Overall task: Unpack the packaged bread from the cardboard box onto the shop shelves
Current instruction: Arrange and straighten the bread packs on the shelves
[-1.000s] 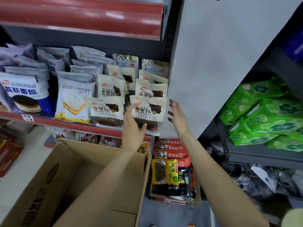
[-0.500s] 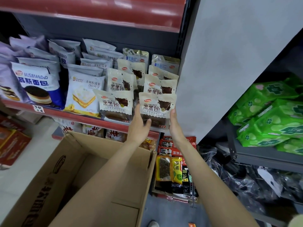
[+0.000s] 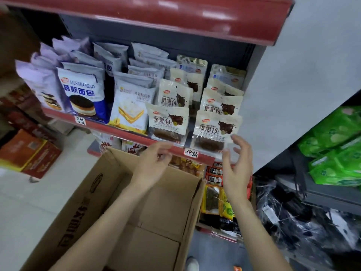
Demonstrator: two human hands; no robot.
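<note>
both hands have let go: the left hand (image 3: 154, 163) and right hand (image 3: 237, 163) hang loose and empty below the cream chocolate-bread packet (image 3: 215, 132) on the red-edged shelf (image 3: 125, 129); the brown cardboard box (image 3: 156, 212) looks emptied.

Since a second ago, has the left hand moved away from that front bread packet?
Yes. The left hand has dropped from the front bread packet to below the red shelf edge, holding nothing.
</note>
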